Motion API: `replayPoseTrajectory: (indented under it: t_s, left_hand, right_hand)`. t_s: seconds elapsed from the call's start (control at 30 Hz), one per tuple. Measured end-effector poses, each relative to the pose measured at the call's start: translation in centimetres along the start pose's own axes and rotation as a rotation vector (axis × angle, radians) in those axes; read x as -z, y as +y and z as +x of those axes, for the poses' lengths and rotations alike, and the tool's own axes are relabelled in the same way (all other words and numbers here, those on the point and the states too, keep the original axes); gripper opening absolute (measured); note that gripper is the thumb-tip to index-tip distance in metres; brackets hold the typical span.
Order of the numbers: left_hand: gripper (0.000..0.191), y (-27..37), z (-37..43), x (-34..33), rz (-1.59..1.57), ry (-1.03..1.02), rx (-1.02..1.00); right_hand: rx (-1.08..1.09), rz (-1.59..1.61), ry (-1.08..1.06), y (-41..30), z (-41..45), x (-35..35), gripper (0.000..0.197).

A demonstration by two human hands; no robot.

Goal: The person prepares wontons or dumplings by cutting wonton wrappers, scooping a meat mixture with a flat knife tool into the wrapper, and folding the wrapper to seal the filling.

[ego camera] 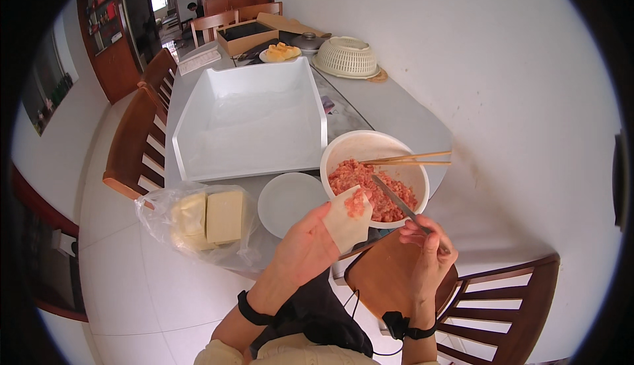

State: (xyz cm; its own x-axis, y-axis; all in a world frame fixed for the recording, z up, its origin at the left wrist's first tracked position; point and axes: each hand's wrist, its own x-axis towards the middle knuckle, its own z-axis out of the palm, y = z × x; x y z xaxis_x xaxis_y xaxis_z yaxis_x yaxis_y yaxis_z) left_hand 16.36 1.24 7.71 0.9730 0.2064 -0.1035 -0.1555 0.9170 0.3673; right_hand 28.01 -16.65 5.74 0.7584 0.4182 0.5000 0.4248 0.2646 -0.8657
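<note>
My left hand holds a square dough wrapper with a small lump of minced meat near its far corner. In my right hand is a narrow metal knife or spatula, its tip over the mince in a white bowl. Two wooden chopsticks rest on the bowl's right rim, their ends in the meat. A white plate lies left of the bowl. Stacked square wrappers sit in an open clear plastic bag.
Beyond the plate stands a large white tray. Farther back are a cardboard box, fruit pieces on a plate, a lidded pot and an upturned plastic basket. Wooden chairs flank the table; a person sits far off.
</note>
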Motion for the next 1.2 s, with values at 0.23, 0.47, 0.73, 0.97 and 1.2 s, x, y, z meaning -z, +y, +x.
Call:
replayPoseTrajectory:
  t_s: [0.23, 0.47, 0.73, 0.97, 1.2]
  left_hand:
    - [0.050, 0.0, -0.5, 0.0, -0.029, 0.094, -0.048]
    - [0.049, -0.1, -0.3, -0.2, -0.074, 0.054, -0.051]
    - [0.049, 0.2, -0.4, 0.2, -0.149, -0.029, -0.080]
    - [0.056, 0.6, -0.5, 0.9, -0.160, 0.009, -0.099]
    - [0.050, 0.0, -1.3, 0.4, -0.187, -0.021, -0.074]
  right_hand:
    - [-0.129, 0.158, 0.126, 0.3, -0.3, -0.2, 0.054]
    - [0.041, 0.008, -0.123, -1.0, -0.6, -0.2, 0.044]
    - [0.259, -0.293, -0.360, -1.9, -0.9, 0.1, 0.029]
    - [0.324, -0.329, -0.395, -3.1, -1.0, 1.5, 0.026]
    - [-0.320, 0.344, 0.011, -2.2, -0.8, -2.1, 0.038]
